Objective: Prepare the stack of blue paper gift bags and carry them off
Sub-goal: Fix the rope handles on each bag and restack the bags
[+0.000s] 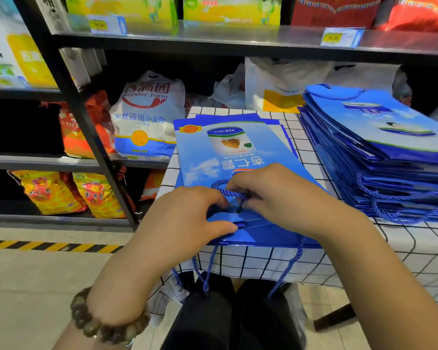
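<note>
Preparation step: small bag stack (225,152) lies on the checked table (364,251), beside the taller stack (379,162). The left hand (187,215) grips its near edge; the right hand (278,195) pinches the rope handle (224,190). Next, likely: settle cord, gather stacks

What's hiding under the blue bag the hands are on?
More flat blue bags peek out beneath the top bag, on a checked tablecloth. How many is covered.

Flat blue rope-handled gift bags (228,152) on checked cloth (415,248), a taller stack (379,152) just beside them
</note>
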`<action>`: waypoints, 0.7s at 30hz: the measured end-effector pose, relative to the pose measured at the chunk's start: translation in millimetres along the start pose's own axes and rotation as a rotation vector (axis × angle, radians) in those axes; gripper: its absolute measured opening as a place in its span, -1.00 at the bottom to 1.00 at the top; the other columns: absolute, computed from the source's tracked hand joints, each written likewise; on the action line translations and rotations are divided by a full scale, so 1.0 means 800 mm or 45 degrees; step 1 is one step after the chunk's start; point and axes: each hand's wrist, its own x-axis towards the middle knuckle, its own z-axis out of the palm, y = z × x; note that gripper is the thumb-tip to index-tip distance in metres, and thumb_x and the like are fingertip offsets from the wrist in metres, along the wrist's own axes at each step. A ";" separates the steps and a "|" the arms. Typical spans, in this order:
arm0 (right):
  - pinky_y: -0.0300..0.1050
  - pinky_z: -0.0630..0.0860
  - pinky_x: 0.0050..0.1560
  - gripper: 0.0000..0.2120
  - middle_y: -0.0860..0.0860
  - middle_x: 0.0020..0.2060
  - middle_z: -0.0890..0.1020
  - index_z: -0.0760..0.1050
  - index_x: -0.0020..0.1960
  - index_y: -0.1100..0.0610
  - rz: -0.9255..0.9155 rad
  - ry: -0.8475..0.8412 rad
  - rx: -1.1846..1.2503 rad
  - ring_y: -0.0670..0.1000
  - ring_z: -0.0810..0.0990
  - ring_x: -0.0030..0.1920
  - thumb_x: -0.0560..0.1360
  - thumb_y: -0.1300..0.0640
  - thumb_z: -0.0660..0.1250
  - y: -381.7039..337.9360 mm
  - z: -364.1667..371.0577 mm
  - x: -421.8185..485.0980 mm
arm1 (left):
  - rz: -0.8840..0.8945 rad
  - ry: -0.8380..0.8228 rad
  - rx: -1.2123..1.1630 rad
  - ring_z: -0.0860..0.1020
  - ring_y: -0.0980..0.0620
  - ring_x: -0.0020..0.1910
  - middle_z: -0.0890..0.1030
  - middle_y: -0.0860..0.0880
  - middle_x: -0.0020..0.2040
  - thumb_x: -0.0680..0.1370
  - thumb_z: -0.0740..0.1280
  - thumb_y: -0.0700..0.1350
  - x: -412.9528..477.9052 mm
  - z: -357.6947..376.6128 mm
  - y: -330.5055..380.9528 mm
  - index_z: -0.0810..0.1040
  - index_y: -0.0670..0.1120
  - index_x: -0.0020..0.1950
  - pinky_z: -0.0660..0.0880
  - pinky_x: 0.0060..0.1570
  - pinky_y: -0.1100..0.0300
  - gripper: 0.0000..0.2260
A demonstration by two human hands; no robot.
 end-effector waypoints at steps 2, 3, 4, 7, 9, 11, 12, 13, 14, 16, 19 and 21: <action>-0.02 0.47 -0.07 -0.73 -0.13 -0.27 0.43 0.49 0.11 0.00 -0.012 -0.033 -0.013 -0.01 0.42 -0.17 0.48 0.28 0.26 -0.004 0.000 0.006 | -0.019 0.034 -0.045 0.51 0.11 -0.02 0.62 0.13 -0.02 0.40 0.34 0.21 0.001 -0.001 0.000 0.57 0.15 0.05 0.47 -0.04 0.13 -0.72; -0.06 0.47 -0.05 -0.69 -0.15 -0.27 0.45 0.49 0.15 0.00 0.015 -0.033 0.031 -0.03 0.43 -0.16 0.48 0.29 0.26 -0.006 0.000 0.009 | -0.021 0.057 -0.076 0.53 0.10 -0.05 0.63 0.12 -0.06 0.41 0.34 0.19 0.001 -0.002 0.000 0.58 0.14 0.01 0.48 -0.05 0.11 -0.77; -0.10 0.47 -0.02 -0.65 -0.16 -0.23 0.48 0.48 0.21 -0.01 0.045 -0.022 0.089 -0.06 0.45 -0.14 0.49 0.29 0.26 -0.005 0.000 0.010 | -0.018 0.091 -0.114 0.55 0.11 -0.07 0.64 0.13 -0.11 0.42 0.34 0.16 0.001 -0.003 0.000 0.60 0.14 -0.04 0.49 -0.07 0.10 -0.82; -0.17 0.45 0.02 -0.62 -0.14 -0.13 0.54 0.43 0.29 -0.03 0.051 -0.036 0.153 -0.17 0.45 -0.14 0.53 0.27 0.19 0.003 0.004 0.005 | 0.000 0.219 -0.183 0.56 0.10 -0.14 0.64 0.12 -0.21 0.45 0.34 0.07 0.002 -0.003 0.000 0.58 0.10 -0.15 0.48 -0.14 0.09 -0.92; -0.30 0.44 0.07 -0.60 -0.13 -0.01 0.56 0.42 0.29 -0.01 0.057 -0.085 0.297 -0.27 0.48 -0.05 0.51 0.28 0.18 0.011 0.007 -0.001 | 0.018 0.280 -0.158 0.55 0.06 -0.14 0.61 0.11 -0.23 0.49 0.32 0.03 0.003 -0.002 0.001 0.57 0.10 -0.15 0.46 -0.16 0.10 -0.94; -0.46 0.40 0.08 -0.62 -0.14 0.07 0.55 0.43 0.25 -0.03 0.066 -0.086 0.445 -0.32 0.49 0.05 0.50 0.30 0.24 0.017 0.012 -0.004 | 0.034 0.327 -0.162 0.52 0.05 -0.14 0.51 0.13 -0.29 0.52 0.30 -0.02 0.004 0.001 0.005 0.56 0.10 -0.09 0.42 -0.18 0.12 -0.95; -0.48 0.40 0.05 -0.63 -0.13 0.07 0.56 0.44 0.20 -0.05 0.065 -0.055 0.479 -0.33 0.50 0.06 0.49 0.30 0.25 0.019 0.014 -0.003 | 0.039 0.348 -0.159 0.48 0.06 -0.16 0.46 0.15 -0.30 0.53 0.29 -0.05 0.004 0.003 0.008 0.54 0.09 -0.05 0.37 -0.21 0.14 -0.94; -0.47 0.41 0.02 -0.63 -0.11 0.08 0.58 0.45 0.17 -0.08 0.072 -0.021 0.516 -0.32 0.51 0.08 0.50 0.31 0.25 0.020 0.017 -0.002 | 0.039 0.373 -0.143 0.45 0.06 -0.18 0.44 0.16 -0.29 0.54 0.28 -0.08 0.003 0.006 0.011 0.51 0.09 -0.03 0.33 -0.24 0.16 -0.92; -0.45 0.42 0.02 -0.63 -0.09 0.09 0.60 0.44 0.15 -0.10 0.085 0.007 0.553 -0.29 0.53 0.11 0.51 0.32 0.24 0.021 0.019 0.000 | 0.042 0.413 -0.118 0.46 0.05 -0.20 0.46 0.15 -0.25 0.53 0.26 -0.11 0.001 0.008 0.016 0.49 0.08 -0.03 0.33 -0.26 0.16 -0.91; -0.28 0.47 0.13 -0.63 -0.05 0.12 0.61 0.43 0.22 -0.05 0.104 0.038 0.577 -0.19 0.55 0.15 0.53 0.32 0.21 0.023 0.022 0.003 | 0.053 0.554 -0.058 0.52 0.02 -0.25 0.52 0.12 -0.20 0.45 0.23 -0.09 -0.005 0.011 0.022 0.48 0.06 -0.13 0.41 -0.36 0.15 -0.92; -0.08 0.48 0.20 -0.60 -0.04 0.07 0.62 0.38 0.31 -0.04 0.137 0.058 0.544 -0.11 0.57 0.13 0.54 0.29 0.21 0.025 0.022 0.005 | -0.010 0.572 0.165 0.52 -0.03 -0.36 0.54 0.04 -0.33 0.37 0.20 0.09 -0.012 0.013 0.026 0.55 0.01 -0.33 0.36 -0.46 0.19 -0.78; -0.06 0.47 0.21 -0.59 -0.03 0.05 0.63 0.38 0.32 -0.05 0.144 0.064 0.556 -0.09 0.58 0.12 0.54 0.28 0.22 0.023 0.022 0.007 | -0.039 0.493 0.422 0.50 -0.09 -0.41 0.51 -0.03 -0.41 0.33 0.34 0.11 -0.008 0.017 0.028 0.58 -0.04 -0.41 0.32 -0.45 0.20 -0.75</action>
